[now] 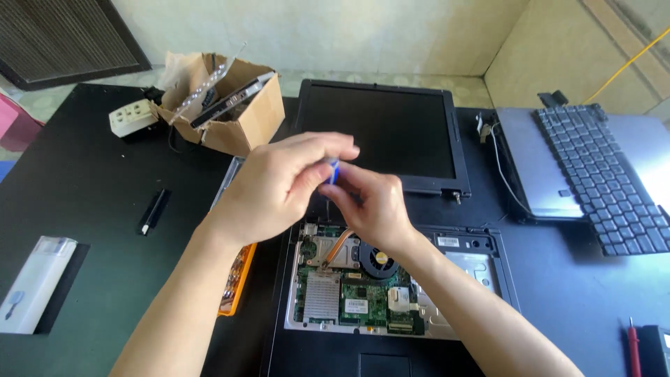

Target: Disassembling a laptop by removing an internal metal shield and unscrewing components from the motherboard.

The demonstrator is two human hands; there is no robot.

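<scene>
An opened laptop base (488, 246) lies in front of me with its green circuit board (363, 297), copper heat pipe (338, 246) and round fan (378, 260) exposed. The black screen (380, 129) lies flat behind it. Both hands meet above the board's rear edge. My left hand (276, 185) pinches the blue top of a small screwdriver (333, 169). My right hand (370, 206) grips the same tool lower down, hiding its shaft and tip.
A cardboard box (241, 115) of parts and a white power strip (131, 116) sit at the back left. A removed keyboard (600, 174) rests on a grey panel at right. An orange tray (237, 279) lies under my left forearm; a white case (35, 283) at far left.
</scene>
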